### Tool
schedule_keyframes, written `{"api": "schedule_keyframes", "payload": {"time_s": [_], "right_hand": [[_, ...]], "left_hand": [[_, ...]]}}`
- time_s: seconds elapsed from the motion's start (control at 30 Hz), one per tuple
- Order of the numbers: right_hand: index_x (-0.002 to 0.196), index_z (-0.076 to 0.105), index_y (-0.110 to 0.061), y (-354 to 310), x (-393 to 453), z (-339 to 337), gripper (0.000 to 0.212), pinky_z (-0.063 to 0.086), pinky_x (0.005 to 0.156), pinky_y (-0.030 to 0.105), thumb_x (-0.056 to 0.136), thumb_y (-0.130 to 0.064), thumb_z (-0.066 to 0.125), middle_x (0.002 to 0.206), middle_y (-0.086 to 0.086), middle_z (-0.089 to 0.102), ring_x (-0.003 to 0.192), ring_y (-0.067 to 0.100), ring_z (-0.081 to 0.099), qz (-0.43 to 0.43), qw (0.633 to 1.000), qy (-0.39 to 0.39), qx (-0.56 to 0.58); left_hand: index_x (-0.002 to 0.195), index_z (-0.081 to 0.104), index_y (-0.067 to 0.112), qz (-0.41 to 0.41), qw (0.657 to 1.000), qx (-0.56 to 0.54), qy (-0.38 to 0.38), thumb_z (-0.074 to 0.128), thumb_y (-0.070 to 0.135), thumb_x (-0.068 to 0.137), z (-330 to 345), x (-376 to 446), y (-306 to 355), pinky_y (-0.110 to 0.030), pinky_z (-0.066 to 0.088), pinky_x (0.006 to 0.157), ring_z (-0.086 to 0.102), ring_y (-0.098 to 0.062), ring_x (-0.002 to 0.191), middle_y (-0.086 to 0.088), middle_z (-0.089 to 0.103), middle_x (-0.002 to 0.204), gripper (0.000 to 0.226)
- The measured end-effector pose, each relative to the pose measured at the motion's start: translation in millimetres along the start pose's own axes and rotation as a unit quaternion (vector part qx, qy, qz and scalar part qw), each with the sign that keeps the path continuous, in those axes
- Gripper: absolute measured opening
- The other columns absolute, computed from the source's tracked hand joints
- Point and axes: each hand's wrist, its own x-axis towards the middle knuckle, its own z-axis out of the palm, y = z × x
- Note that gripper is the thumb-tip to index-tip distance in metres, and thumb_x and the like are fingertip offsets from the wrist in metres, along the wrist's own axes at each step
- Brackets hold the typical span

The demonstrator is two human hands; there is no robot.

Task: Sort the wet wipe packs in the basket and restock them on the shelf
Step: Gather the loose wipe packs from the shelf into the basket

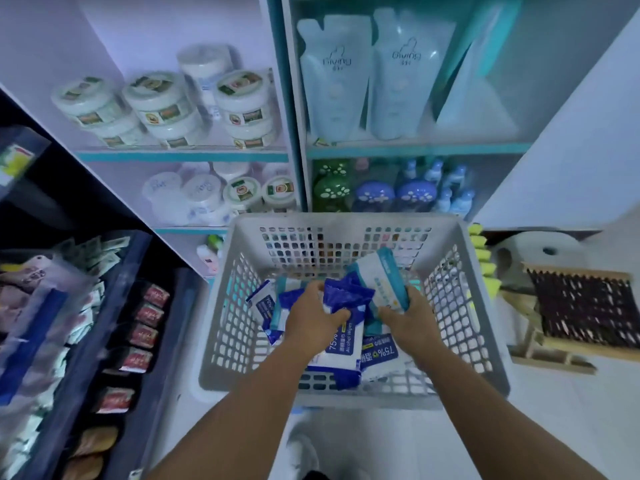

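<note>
Wet wipe packs (343, 344) are lying heaped inside the grey basket (460, 379); the left hand (313, 320) is curling its grip around a dark blue pack (346, 292), while the right hand (407, 318) is gripping a teal-edged white pack (381, 278), tilted up, both forearms reaching down into the basket

We can read "75%" and "Alcohol Wipes" on the blue-and-white pack (341, 344) lying in the grey basket (485, 341), just under the left hand (313, 318). Beside it, toward the basket's right wall, a second pack (379, 355) shows "75%" upside down, followed by characters we cannot make out. Above the basket, on the shelf, two pale refill pouches (374, 77) each carry the brand "Giving". The labels on the white tubs (162, 109) further left of the pouches are too blurred for us to read.
</note>
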Motion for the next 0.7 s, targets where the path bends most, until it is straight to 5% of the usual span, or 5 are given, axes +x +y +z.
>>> {"api": "schedule_keyframes", "payload": {"time_s": [0.1,0.4,0.57,0.7], "right_hand": [[0.114,0.053,-0.013,31,30,11,0.033,0.058,0.068,0.038,0.085,-0.009,0.067,0.100,0.005,0.066,0.082,0.021,0.065,0.031,0.999,0.000,-0.021],[0.127,0.052,-0.016,91,85,44,0.036,0.045,0.064,0.031,0.092,-0.016,0.058,0.099,0.002,0.062,0.076,0.020,0.057,0.072,0.990,-0.001,-0.122],[0.151,0.022,-0.020,87,92,38,0.071,0.048,0.088,0.036,0.091,-0.015,0.061,0.146,0.002,0.039,0.117,0.023,0.051,0.065,0.981,-0.053,-0.178],[0.152,0.013,-0.025,68,76,34,0.084,0.045,0.099,0.044,0.087,-0.027,0.066,0.155,0.003,0.024,0.132,0.026,0.040,0.062,0.959,-0.089,-0.261]], "left_hand": [[0.119,0.049,0.020,-0.013,1.000,0.015,-0.022,0.074,0.025,0.080,24,29,-21,-0.038,0.052,0.081,0.062,-0.021,0.091,0.002,0.064,0.107,0.046],[0.134,0.044,0.023,-0.046,0.996,0.044,-0.069,0.068,0.022,0.088,68,86,-77,-0.030,0.048,0.086,0.059,-0.021,0.103,-0.005,0.058,0.127,0.052],[0.149,0.025,0.031,-0.073,0.987,0.118,-0.086,0.063,0.033,0.091,68,91,-84,-0.050,0.035,0.107,0.048,-0.027,0.127,-0.005,0.046,0.143,0.068],[0.152,0.018,0.028,-0.034,0.977,0.195,-0.083,0.059,0.036,0.092,50,78,-68,-0.045,0.034,0.109,0.040,-0.023,0.134,-0.001,0.038,0.150,0.073]]}}
